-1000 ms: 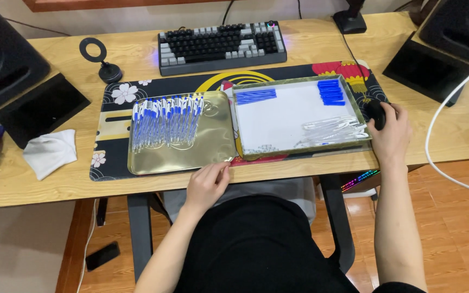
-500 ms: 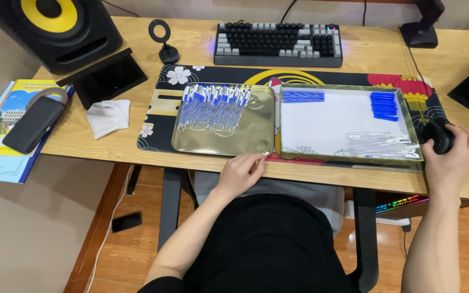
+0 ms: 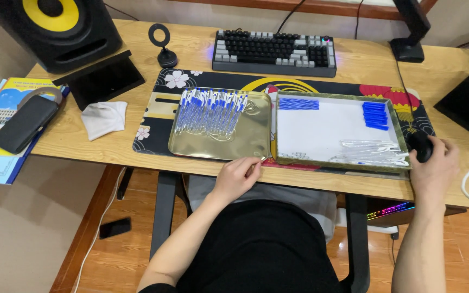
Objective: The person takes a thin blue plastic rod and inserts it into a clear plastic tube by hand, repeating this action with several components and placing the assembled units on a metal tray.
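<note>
Gold tray (image 3: 213,145) corner under left hand (image 3: 236,178); right hand (image 3: 434,165) on mouse (image 3: 420,145).

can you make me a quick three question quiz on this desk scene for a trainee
1. True or false: the pile of blue pens lies in the gold tray.
2. What does the right hand rest on? A) keyboard B) black mouse C) white cloth
3. Fill in: the left hand touches the front edge of the ____ tray.

Key
1. True.
2. B: the black mouse, beside the white-lined tray.
3. Gold.
</note>
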